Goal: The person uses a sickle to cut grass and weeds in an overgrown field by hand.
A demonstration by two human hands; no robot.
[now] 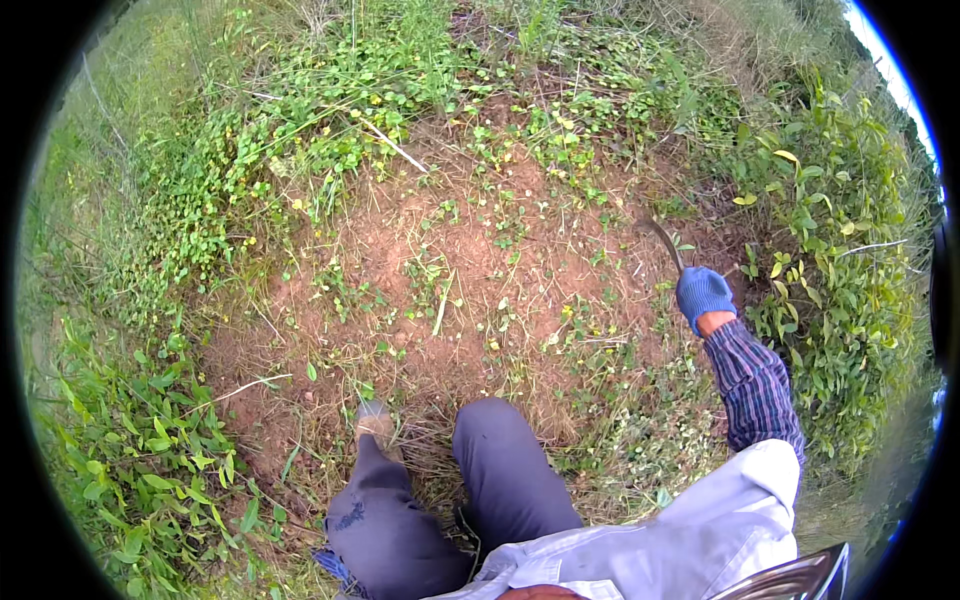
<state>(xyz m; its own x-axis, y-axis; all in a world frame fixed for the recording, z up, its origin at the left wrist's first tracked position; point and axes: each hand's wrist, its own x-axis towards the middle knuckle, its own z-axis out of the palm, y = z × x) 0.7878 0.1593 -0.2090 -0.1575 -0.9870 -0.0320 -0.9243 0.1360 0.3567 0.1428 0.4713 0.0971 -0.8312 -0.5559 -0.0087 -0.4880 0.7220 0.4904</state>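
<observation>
My right hand (703,294), in a blue knitted glove, is closed around the handle of a sickle (667,241). The sickle's curved, dark blade points up and to the left, just above the soil, and its tip blends into the ground. The glove hides the handle. Close to the right of this hand stands a leafy green bush (817,277). My left hand is out of view. Before me lies reddish bare soil (480,277) with cut stems, dry straw and small green weeds scattered over it.
Low broad-leaved weeds (202,210) border the soil on the left and far side. Leafy shoots (135,465) rise at lower left. A pale dry stalk (394,145) lies at the far edge. My bent knee (495,431) and my shoe (373,421) are at the near edge.
</observation>
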